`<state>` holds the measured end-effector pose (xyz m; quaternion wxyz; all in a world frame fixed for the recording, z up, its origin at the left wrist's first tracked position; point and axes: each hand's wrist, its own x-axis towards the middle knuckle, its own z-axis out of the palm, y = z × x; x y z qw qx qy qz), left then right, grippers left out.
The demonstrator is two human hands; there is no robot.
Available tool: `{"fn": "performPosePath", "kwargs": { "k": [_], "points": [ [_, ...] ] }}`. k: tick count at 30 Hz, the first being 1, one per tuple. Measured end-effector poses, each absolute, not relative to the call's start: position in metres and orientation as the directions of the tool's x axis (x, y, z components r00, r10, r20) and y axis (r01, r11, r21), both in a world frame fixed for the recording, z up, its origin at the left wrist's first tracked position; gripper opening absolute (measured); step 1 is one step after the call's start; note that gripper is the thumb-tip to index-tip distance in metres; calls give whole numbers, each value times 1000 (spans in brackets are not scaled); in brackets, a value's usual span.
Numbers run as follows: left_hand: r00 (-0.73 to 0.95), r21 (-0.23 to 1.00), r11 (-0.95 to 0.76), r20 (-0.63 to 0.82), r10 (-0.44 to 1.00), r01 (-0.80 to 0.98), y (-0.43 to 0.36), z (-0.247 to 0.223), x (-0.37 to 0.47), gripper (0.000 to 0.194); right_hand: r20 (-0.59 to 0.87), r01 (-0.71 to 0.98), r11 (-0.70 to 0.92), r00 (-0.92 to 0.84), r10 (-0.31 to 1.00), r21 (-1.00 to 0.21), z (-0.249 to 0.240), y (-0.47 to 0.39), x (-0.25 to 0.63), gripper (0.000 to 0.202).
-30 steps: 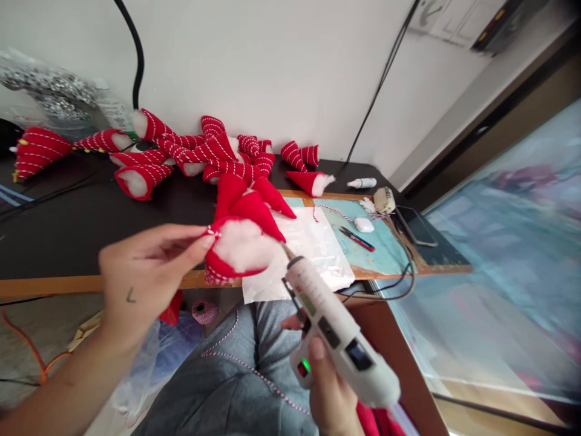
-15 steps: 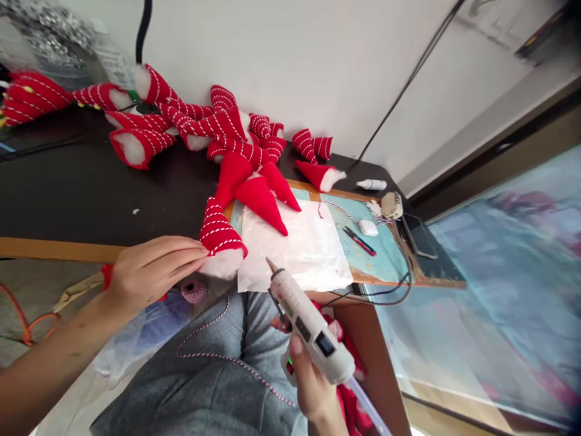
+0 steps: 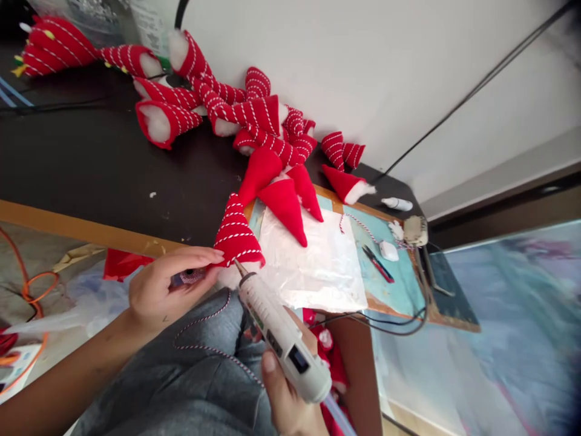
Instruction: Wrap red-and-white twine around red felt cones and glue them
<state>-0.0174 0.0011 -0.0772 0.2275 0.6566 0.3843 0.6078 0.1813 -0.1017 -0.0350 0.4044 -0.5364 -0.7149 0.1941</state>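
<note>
My left hand (image 3: 166,284) pinches the lower left edge of a stuffed red felt cone (image 3: 236,233), which is wound with red-and-white twine and shows white stuffing at its base. In my right hand (image 3: 290,393) is a white hot glue gun (image 3: 281,336) with a clear glue stick in its back end. Its nozzle tip meets or nearly touches the cone's lower edge; I cannot tell which. A loose length of twine (image 3: 213,351) trails across my lap from a spool (image 3: 190,277) partly seen behind my left fingers.
Plain red cones (image 3: 285,206) lie by a white sheet (image 3: 313,260) on a blue-topped board. Twine-wrapped cones (image 3: 245,115) are heaped along the wall. To the right are a cutter (image 3: 378,264), a white case (image 3: 389,251), a small bottle (image 3: 397,204) and a dark cable (image 3: 399,315).
The glue gun has moved up and left, bringing its nozzle from beside the cone to the cone's lower edge. My left hand still pinches the cone. The view has shifted.
</note>
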Motion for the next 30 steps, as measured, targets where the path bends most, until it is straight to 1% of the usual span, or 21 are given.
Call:
{"fn": "performPosePath", "kwargs": {
  "k": [2, 3, 5, 8, 10, 12, 15, 18, 23, 27, 30],
  "points": [
    [-29, 714, -660, 684, 729, 233, 3, -81, -17, 37, 375, 480, 363, -75, 924, -799, -37, -101, 182, 43],
    [-23, 694, -683, 705, 708, 229, 4, -82, -17, 38, 373, 446, 360, -63, 926, -820, -39, -103, 182, 43],
    [-16, 679, -702, 721, 693, 217, 6, -85, -17, 38, 371, 469, 344, -38, 928, -814, -46, -109, 182, 41],
    [-20, 682, -701, 719, 694, 208, 6, -87, -15, 38, 306, 527, 235, 51, 951, -817, -59, -127, 183, 37],
    [-27, 682, -701, 720, 693, 209, 5, -87, -15, 39, 237, 520, 153, 97, 967, -840, -63, -136, 181, 38],
    [-15, 679, -706, 723, 691, 201, 5, -88, -15, 41, 196, 495, 114, 117, 974, -861, -60, -140, 179, 40],
    [-6, 668, -717, 733, 680, 199, 5, -89, -16, 44, 204, 491, 128, 104, 973, -862, -48, -134, 177, 41],
    [-5, 661, -718, 736, 677, 217, 5, -89, -17, 44, 231, 505, 181, 39, 972, -844, -39, -123, 178, 46],
    [5, 647, -723, 744, 668, 241, 4, -90, -18, 44, 294, 484, 265, -17, 956, -834, -41, -114, 181, 47],
    [32, 617, -743, 763, 645, 260, 5, -91, -19, 41, 270, 501, 222, 24, 963, -837, -45, -118, 180, 46],
    [57, 590, -759, 778, 625, 275, 6, -90, -20, 37, 249, 558, 185, 40, 968, -809, -44, -119, 179, 50]
  ]
}}
